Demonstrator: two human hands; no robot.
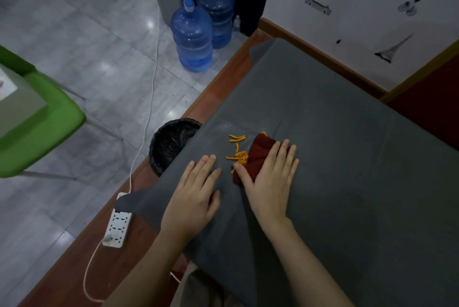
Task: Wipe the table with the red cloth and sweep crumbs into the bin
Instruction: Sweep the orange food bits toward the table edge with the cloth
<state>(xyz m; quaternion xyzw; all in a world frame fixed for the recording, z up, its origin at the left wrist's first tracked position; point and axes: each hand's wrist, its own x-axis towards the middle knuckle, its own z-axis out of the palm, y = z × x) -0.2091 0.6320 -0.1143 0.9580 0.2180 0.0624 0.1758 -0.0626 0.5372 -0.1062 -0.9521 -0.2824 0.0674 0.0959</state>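
- Most of the sweeping seems to be left: a loose heap of orange crumbs [239,151] lies on the grey cover [335,132] of the desk [218,78], not yet over the edge.
- One orange piece shows inside the bin [173,142], which suggests that a little has gone in already, though this is a judgement from that single speck.
- The red cloth [258,157] sits bunched on the grey cover, touching the right side of the crumb heap, so the crumbs lie between the cloth and the bin-side edge of the desk.
- The right hand [270,182] lies flat on top of the cloth with its fingers [285,155] straight and slightly spread, pressing down rather than gripping; the thumb tip reaches the crumbs.
- The left hand [193,197] rests flat on the grey cover just beside the cloth, fingers straight and close together, holding nothing; it looks to be pinning the cover.
- The bin, lined with a black bag, stands on the floor against the desk edge, just beyond the crumbs and below them, so it seems well placed to catch what is pushed off.
- A few stray sticks lie nearer the bin than the main heap, and a faint pale dusting shows on the cover near them.
- Whether the rest of the cover has been wiped cannot be told; it shows no crumbs elsewhere.
- Left to do, by my reading: push the heap and the strays over the edge into the bin, then wipe the remaining surface.
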